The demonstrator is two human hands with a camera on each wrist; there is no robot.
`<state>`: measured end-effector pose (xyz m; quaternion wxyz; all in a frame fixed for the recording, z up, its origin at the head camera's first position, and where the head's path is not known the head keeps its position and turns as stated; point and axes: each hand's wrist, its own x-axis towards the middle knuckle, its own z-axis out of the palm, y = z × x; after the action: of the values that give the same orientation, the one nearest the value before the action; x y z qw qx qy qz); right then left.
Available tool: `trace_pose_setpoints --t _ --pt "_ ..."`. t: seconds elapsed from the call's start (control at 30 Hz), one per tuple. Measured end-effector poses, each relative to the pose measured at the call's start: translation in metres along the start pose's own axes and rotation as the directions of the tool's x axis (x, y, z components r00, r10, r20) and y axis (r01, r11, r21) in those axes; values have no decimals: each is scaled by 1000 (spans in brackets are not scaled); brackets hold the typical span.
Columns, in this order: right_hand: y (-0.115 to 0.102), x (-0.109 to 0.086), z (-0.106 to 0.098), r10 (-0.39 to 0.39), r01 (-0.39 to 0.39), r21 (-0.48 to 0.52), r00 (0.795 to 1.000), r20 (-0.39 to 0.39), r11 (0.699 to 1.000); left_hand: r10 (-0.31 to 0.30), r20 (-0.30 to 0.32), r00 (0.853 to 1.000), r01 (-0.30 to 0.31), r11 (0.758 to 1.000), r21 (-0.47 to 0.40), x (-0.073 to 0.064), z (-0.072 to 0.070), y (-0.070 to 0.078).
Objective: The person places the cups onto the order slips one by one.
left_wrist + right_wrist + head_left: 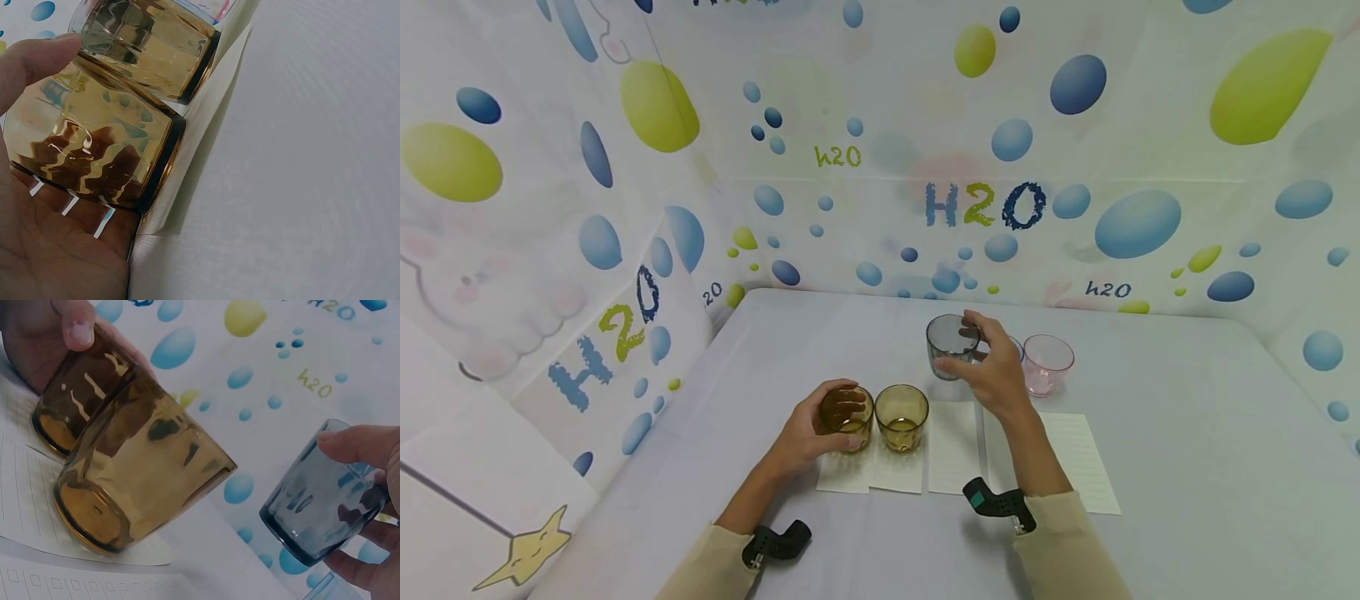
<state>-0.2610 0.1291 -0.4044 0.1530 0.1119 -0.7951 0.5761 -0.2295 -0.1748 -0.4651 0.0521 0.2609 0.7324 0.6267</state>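
Note:
My left hand (801,429) grips the left amber glass (847,437), its thumb on the near side and its fingers round the far side. That glass stands upright on a paper sheet. Close beside it on the right is a second amber glass (902,421), which neither hand holds. Farther back, my right hand (1003,375) holds a grey-blue glass (951,346) between thumb and fingers. In the right wrist view this grey-blue glass (312,494) appears raised off the table, with its base visible.
A pink-tinted glass (1048,367) stands right of my right hand. Another glass with a blue rim (1018,348) is mostly hidden behind that hand. Several paper sheets (955,458) lie in a row along the white table (1187,417). A printed cloth (880,225) hangs behind it.

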Motion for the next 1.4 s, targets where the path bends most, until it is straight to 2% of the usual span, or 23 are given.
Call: trace_pose_setpoints --t 0.33,0.67,1.03,1.23,1.4 --pt "-8 -6 -7 3 -2 34 1000 -26 999 6 22 1000 -5 998 -60 0 0 0" --pt "-9 -9 -7 5 -3 46 999 -37 999 -8 9 1000 9 999 -34 0 1 1" --pt "-5 -17 -4 2 -2 47 1000 -7 999 -9 6 1000 9 999 -32 0 -1 3" --pt "-4 -18 -11 14 -12 98 1000 -21 995 6 20 1000 -5 999 -47 0 -1 3" --pt "-2 -18 -15 26 -22 142 999 -22 990 -5 17 1000 6 999 -40 0 0 3"
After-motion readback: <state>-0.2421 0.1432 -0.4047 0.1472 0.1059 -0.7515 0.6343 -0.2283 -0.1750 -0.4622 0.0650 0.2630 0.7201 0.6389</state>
